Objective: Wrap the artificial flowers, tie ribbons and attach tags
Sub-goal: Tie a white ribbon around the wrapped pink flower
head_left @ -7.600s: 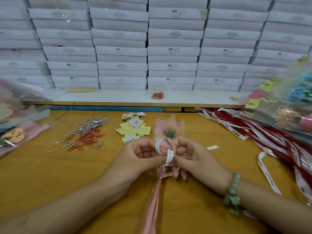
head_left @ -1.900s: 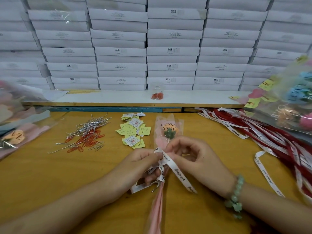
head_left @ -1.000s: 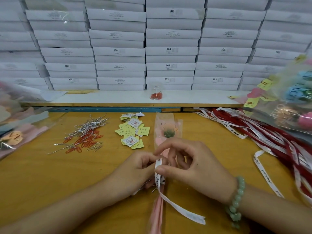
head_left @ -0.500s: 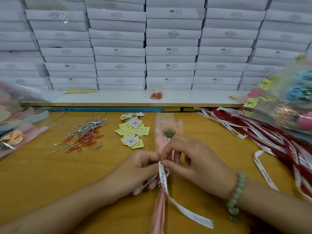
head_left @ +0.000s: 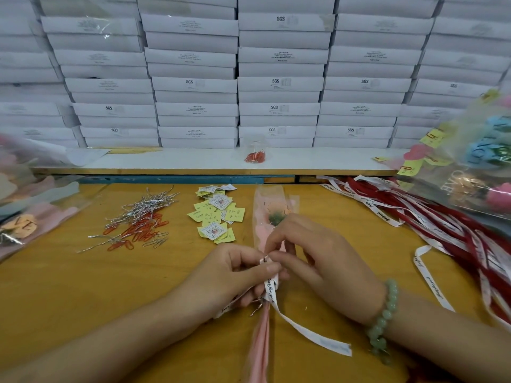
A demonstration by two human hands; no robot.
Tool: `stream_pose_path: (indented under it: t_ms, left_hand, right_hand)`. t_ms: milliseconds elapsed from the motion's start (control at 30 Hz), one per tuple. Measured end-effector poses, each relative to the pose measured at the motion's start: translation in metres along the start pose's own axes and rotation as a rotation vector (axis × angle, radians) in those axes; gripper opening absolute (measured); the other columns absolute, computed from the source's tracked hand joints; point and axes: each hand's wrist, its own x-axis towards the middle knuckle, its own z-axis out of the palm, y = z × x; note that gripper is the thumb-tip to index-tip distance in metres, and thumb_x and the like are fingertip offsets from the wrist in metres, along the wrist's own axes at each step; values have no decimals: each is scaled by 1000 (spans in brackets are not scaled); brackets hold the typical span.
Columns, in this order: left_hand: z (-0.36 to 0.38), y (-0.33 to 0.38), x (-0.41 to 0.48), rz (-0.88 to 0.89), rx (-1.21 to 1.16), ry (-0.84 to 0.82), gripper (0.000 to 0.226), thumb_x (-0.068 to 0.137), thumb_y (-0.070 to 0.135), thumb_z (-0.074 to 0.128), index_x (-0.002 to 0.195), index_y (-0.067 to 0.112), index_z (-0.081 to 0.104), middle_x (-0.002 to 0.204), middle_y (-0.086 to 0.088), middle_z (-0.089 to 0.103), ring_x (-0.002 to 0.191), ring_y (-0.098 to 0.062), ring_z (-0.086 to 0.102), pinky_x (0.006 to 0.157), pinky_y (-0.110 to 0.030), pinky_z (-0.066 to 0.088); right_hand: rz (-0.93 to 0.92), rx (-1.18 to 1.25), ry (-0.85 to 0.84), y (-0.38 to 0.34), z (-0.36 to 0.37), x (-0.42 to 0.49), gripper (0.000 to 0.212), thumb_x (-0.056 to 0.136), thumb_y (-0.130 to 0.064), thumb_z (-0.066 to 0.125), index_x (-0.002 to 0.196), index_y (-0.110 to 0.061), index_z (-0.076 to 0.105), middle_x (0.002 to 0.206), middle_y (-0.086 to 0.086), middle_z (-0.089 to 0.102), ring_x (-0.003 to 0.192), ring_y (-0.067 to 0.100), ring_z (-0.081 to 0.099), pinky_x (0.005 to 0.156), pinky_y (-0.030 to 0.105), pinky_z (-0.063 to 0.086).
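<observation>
Yellow-brown wooden bench fills the lower frame. Behind it is a white shelf under a wall of stacked white boxes, some printed SGS. A clear cup with red clips inside sits on the shelf.

On the bench, left to centre: silver twist ties overlapping orange paper clips, then a heap of yellow tags, a few with round printed stickers. On the right is a pile of red and white ribbons, with one loose white ribbon lying apart, near the right wrist.

The wrapped flower lies mid-bench, head pointing away, its pink wrap running toward the camera. Left hand: grip tight, thumb and forefinger pinching the ribbon at the neck of the wrap. Right hand: grip narrow, thumb and fingertip pinching the same ribbon just above, with a bead bracelet on the wrist. One ribbon tail trails off to the right across the bench.

Hidden or unclear:
- The spot where the fingers meet covers the ribbon — can't tell if there is a knot.
- The flower head is blurred behind the clear sleeve, orange-ish over green.
- The ribbon print is unreadable.
- The pink wrap is cut off at the bottom edge.
- Bagged flowers on the right and a bagged bundle on the left are both blurred and cropped by the frame.
- Both forearms run out of frame.
</observation>
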Motion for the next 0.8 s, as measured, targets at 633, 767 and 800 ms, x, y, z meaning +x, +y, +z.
stream_pose_path:
  t_ms: [633, 767, 800]
  left_hand:
    - [-2, 1, 1, 22, -103, 43, 31, 87, 36, 60, 80, 10, 74, 52, -3, 50, 47, -10, 41, 53, -18, 40]
    - [-6, -2, 2, 12, -206, 72, 26, 88, 33, 69, 86, 7, 73, 51, -2, 47, 49, -12, 42, 54, -20, 43]
    - [-7, -4, 3, 9, -230, 94, 26, 84, 32, 72, 86, 6, 72, 51, -2, 48, 48, -11, 43, 53, -19, 44]
  right_hand:
    - [109, 222, -122, 7, 7, -4, 13, 98, -23, 54, 84, -23, 54, 73, -3, 56, 62, 8, 46, 59, 14, 33]
    - [127, 257, -78, 6, 7, -4, 15, 96, -25, 49, 82, -21, 49, 66, -6, 46, 59, 6, 42, 57, 13, 31]
    - [132, 281, -60, 6, 7, -4, 14, 95, -25, 48, 81, -23, 49, 65, -11, 45, 59, 6, 42, 57, 13, 31]
